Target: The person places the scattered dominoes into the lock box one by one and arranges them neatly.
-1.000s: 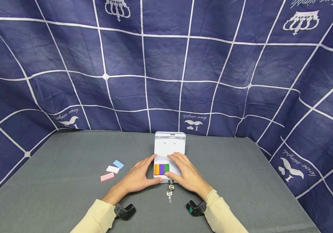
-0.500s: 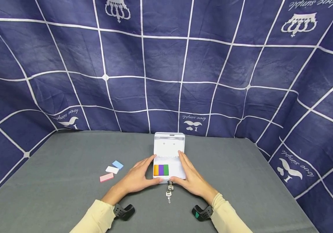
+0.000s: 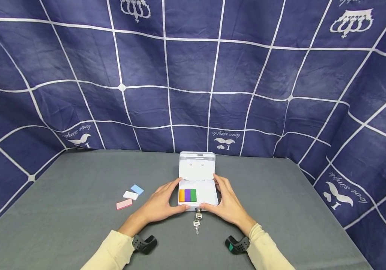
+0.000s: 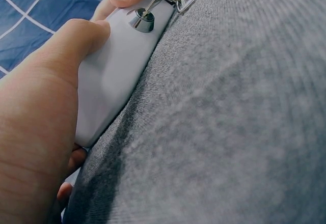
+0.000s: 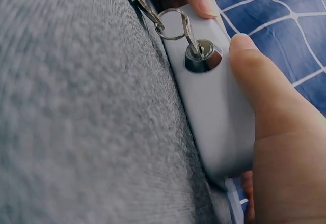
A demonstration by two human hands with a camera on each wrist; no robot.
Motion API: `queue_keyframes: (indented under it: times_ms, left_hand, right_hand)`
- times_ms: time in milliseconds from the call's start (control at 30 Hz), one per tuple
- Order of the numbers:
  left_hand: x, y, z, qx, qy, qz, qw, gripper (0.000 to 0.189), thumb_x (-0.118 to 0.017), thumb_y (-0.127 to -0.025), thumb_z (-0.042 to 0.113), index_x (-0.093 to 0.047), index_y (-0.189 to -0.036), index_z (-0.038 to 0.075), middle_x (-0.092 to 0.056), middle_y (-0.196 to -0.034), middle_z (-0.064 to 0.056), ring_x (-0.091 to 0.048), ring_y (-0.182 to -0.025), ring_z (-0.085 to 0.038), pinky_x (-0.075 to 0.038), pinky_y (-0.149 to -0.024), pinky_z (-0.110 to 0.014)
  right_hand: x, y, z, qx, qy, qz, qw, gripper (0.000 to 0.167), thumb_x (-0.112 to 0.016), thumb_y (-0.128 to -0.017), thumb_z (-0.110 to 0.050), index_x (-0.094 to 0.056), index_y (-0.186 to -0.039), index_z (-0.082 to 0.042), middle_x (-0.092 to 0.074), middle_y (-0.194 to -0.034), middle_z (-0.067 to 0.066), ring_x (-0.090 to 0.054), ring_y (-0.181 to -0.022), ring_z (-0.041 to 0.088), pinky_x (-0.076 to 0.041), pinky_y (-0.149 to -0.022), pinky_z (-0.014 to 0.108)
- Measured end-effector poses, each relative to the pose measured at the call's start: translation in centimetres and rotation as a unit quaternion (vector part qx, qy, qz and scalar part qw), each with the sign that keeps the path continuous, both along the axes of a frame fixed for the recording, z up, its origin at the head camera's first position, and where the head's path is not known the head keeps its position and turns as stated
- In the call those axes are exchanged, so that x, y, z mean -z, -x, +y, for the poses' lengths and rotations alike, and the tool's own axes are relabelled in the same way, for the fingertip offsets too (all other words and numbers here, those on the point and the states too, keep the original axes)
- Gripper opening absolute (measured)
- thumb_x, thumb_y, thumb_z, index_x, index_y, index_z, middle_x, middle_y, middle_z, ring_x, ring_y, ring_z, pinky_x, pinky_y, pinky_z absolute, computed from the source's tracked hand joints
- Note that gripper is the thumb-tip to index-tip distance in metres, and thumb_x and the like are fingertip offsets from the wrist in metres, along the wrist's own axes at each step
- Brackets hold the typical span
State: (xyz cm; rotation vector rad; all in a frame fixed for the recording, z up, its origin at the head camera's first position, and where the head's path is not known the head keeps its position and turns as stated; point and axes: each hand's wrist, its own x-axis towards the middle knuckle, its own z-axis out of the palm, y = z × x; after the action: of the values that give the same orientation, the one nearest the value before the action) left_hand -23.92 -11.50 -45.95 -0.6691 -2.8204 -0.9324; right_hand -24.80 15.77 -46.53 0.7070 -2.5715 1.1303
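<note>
A small white cash box (image 3: 207,193) stands on the grey cloth with its lid (image 3: 197,171) tipped back. Orange (image 3: 181,195), purple (image 3: 187,195) and green (image 3: 193,195) blocks lie side by side in its left part. My left hand (image 3: 159,204) holds the left side, thumb on the front edge and fingers reaching along the side. On the other side, my right hand (image 3: 229,205) holds the box the same way. Between the thumbs, a key sits in the round lock (image 5: 204,56), and a second key (image 3: 196,223) hangs from its ring. Some fingers are hidden behind the box.
Left of the box lie a blue block (image 3: 137,189), a white block (image 3: 130,195) and a pink block (image 3: 124,204) on the grey cloth (image 3: 88,225). A blue curtain with white lines (image 3: 193,75) hangs behind the table and at both sides.
My right hand has moved right, from over the box's inside to its right side. The left hand has stayed at the left side. The three blocks inside look unmoved.
</note>
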Motion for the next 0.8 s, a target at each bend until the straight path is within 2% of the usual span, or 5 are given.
queue_keyframes:
  times_ms: [167,333,567,800]
  left_hand:
    - [0.0,-0.1,-0.1,0.004,-0.001,0.004,1.0000,0.099,-0.068,-0.079,0.068,-0.032,-0.155,0.016,-0.047,-0.148,-0.008,-0.040,-0.137,-0.029,-0.032,-0.110,-0.051]
    - [0.0,-0.2,-0.1,0.001,-0.002,-0.001,1.0000,0.099,-0.069,-0.079,0.067,-0.032,-0.155,0.016,-0.046,-0.149,-0.007,-0.040,-0.137,-0.029,-0.031,-0.110,-0.050]
    - [0.1,-0.1,0.1,0.005,-0.001,-0.006,1.0000,0.099,-0.068,-0.079,0.067,-0.031,-0.155,0.016,-0.046,-0.149,-0.008,-0.039,-0.137,-0.029,-0.030,-0.111,-0.049]
    - [-0.1,0.0,0.0,0.000,-0.001,-0.007,1.0000,0.099,-0.069,-0.079,0.067,-0.031,-0.156,0.017,-0.045,-0.150,-0.008,-0.039,-0.138,-0.029,-0.030,-0.111,-0.050]
  right_hand:
    - [-0.1,0.2,0.1,0.013,-0.034,-0.044,0.9984,0.105,-0.080,-0.070,-0.064,-0.036,-0.151,-0.014,-0.047,-0.141,0.005,-0.054,-0.123,0.020,-0.043,-0.102,0.042]
    - [-0.3,0.8,0.9,-0.020,-0.036,-0.077,0.9962,0.096,-0.083,-0.072,-0.056,-0.040,-0.149,-0.019,-0.048,-0.144,0.009,-0.055,-0.124,0.023,-0.044,-0.102,0.042]
    - [-0.5,1.4,1.8,-0.042,-0.079,-0.080,0.9928,0.098,-0.078,-0.074,-0.062,-0.035,-0.153,-0.024,-0.046,-0.148,0.007,-0.044,-0.134,0.025,-0.036,-0.108,0.049]
    - [-0.7,1.5,1.5,-0.035,-0.082,-0.082,0.9926,0.096,-0.076,-0.075,-0.065,-0.035,-0.153,-0.027,-0.047,-0.147,0.006,-0.045,-0.132,0.025,-0.036,-0.107,0.050]
